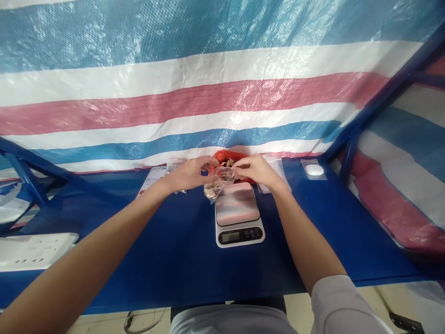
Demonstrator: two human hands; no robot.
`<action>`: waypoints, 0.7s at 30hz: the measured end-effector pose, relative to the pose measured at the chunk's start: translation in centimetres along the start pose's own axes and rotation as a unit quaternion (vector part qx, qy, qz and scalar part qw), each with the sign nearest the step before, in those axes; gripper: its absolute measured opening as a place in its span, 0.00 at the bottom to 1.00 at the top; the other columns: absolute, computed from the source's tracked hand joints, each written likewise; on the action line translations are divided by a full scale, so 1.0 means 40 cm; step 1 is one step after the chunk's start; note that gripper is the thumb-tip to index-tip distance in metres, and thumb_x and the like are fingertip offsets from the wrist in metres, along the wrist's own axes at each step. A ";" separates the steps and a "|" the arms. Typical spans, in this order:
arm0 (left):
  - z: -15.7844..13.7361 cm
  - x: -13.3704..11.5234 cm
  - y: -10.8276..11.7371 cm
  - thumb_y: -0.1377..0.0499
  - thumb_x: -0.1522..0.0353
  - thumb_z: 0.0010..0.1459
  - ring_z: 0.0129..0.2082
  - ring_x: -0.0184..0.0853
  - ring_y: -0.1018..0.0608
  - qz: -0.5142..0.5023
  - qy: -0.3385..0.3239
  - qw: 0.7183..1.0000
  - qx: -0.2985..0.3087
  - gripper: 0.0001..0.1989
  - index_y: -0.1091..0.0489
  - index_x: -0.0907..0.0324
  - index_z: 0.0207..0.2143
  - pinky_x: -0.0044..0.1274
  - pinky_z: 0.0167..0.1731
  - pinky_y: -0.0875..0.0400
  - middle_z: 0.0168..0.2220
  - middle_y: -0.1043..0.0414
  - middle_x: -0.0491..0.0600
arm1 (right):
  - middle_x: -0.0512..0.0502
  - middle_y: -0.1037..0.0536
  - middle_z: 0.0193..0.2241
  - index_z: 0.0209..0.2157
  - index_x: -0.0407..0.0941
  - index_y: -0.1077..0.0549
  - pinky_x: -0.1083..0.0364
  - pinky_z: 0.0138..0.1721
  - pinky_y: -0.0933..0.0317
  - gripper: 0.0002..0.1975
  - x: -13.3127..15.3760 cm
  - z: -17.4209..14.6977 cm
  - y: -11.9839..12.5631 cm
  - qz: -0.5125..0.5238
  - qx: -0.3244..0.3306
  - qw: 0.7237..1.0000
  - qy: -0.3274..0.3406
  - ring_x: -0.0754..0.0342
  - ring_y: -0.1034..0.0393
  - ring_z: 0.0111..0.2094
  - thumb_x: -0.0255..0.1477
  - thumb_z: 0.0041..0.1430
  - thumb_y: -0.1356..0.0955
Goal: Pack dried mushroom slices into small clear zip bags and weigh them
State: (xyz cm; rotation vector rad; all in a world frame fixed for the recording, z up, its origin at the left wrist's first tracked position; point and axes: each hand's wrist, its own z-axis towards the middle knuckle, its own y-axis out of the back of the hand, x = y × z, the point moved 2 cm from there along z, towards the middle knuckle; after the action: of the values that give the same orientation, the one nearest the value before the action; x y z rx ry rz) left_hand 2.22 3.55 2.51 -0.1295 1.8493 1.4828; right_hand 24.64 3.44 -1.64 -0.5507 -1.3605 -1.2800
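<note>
- Nearest, a pale sleeve [347, 301] covers the person's right upper arm at the front edge of a blue table [167, 260].
- At the table's left side lies a white power strip [34, 250], its sockets facing up.
- Near the middle stands a white scale [240, 235], its display and buttons toward the person, its shiny plate behind them.
- Just past the plate's far left corner hangs a small clear bag [212, 190] with light brown pieces inside; whether its lower end touches the scale, I cannot tell.
- The left hand [189, 174] pinches the clear plastic between thumb and bent fingers.
- The right hand [257, 170] comes from the other side, thumb and forefinger pinching the same plastic near its upper edge.
- Left of the hands lies a phone [156, 173], partly hidden by the left forearm.
- Behind the hands sits an open red bag [229, 155] with brown pieces in it.
- Well to the right, a white rounded object [314, 170] rests on a clear sheet.
- Farthest, a striped tarpaulin [194, 102] forms the backdrop.
</note>
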 end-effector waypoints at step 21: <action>0.028 0.056 -0.015 0.34 0.53 0.49 0.38 0.39 0.22 0.007 0.008 0.996 0.093 0.25 0.24 0.53 0.48 0.23 0.33 0.33 0.42 0.20 0.48 | 0.46 0.17 0.36 0.38 0.44 0.17 0.54 0.37 0.28 0.15 -0.045 0.009 0.028 0.069 -0.108 0.992 0.000 0.52 0.23 0.35 0.39 0.53 0.26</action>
State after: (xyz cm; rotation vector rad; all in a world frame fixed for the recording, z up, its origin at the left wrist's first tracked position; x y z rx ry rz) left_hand 1.47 5.12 0.64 -0.0397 1.9941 1.3149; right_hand 25.95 4.72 -2.78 -0.7812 -1.1689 -1.3216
